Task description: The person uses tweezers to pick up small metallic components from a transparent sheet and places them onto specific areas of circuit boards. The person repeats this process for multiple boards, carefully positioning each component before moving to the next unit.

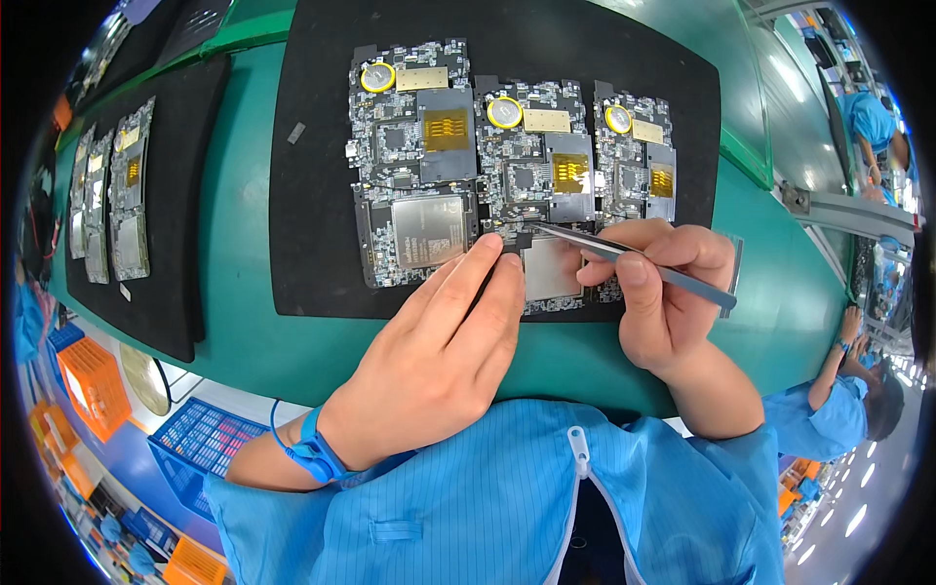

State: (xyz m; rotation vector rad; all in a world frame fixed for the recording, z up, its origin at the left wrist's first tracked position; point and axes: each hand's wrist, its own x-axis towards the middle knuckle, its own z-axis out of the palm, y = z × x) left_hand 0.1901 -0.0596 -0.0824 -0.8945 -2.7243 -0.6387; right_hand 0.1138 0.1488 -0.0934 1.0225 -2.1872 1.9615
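Three dark circuit boards lie side by side: a left board, a middle board and a right board. Each carries a yellow-rimmed coin cell, an amber film patch and a silver plate. My left hand rests with fingers stretched out, the fingertips on the lower part of the middle board; its thumb is hidden. In my right hand is a pair of grey tweezers, pinched between thumb and fingers. The tweezers' tips point left and meet the middle board near its centre, just beyond my left fingertips.
Under the boards is a black mat on a green tabletop. Another black mat at the left bears more circuit boards. Orange crates and a blue crate stand lower left. Blue-clad people sit at the right.
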